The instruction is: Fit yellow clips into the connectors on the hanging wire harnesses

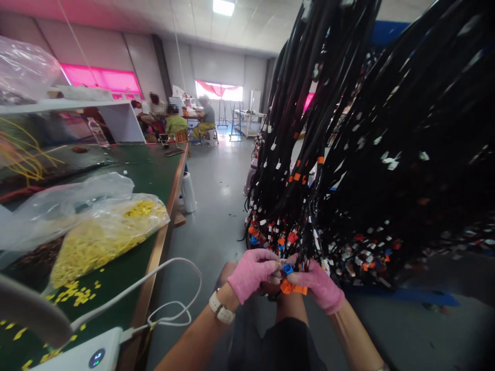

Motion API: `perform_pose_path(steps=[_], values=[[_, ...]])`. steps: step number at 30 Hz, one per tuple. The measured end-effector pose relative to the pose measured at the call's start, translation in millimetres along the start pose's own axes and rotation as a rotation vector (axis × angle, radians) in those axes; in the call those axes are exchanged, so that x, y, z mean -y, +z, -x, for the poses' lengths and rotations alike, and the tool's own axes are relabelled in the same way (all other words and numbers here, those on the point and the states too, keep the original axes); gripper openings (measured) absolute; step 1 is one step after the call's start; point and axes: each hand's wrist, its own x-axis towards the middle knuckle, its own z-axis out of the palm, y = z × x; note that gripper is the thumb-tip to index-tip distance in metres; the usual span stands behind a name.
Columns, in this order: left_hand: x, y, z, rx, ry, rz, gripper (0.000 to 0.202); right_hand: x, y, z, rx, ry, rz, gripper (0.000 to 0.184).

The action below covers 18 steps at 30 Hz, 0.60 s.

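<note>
In a pink fingerless glove, my left hand point(253, 273) is closed in a pinch beside a small blue connector point(287, 268). Whatever lies between its fingertips is too small to make out. My right hand point(319, 288), gloved the same way, grips the blue connector with the thumb across its near side. Orange connectors point(293, 287) hang just below that thumb. Black wire harnesses point(309, 206) drop in a thick bundle right behind my hands, their lower ends full of white, orange, red and blue connectors.
At left stands a green-topped bench point(154, 178) with a plastic bag of yellow pieces point(100, 242), loose yellow pieces, and a white power bank point(88, 355) with a cable looping past the edge. More hanging harnesses point(433, 154) fill the right. Several people sit farther back.
</note>
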Motion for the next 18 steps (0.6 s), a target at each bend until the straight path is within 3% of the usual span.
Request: perform_pose_path(steps=[4, 6, 11, 18], values=[[-7, 7.4, 6, -0.051, 0.097, -0.165, 0.021, -6, -3, -1, -0.019, -0.023, 0.019, 0.02], [-8, 12.0, 9, -0.062, 0.116, -0.146, 0.021, -9, -5, -2, -0.035, -0.021, 0.027, 0.02], [-2, 19.9, 11, -0.1, 0.06, -0.024, 0.031, -8, -2, -4, -0.046, -0.024, 0.056, 0.018], [-1, 19.6, 11, -0.115, 0.07, -0.078, 0.023, 0, 7, -4, -0.066, -0.03, 0.083, 0.015]])
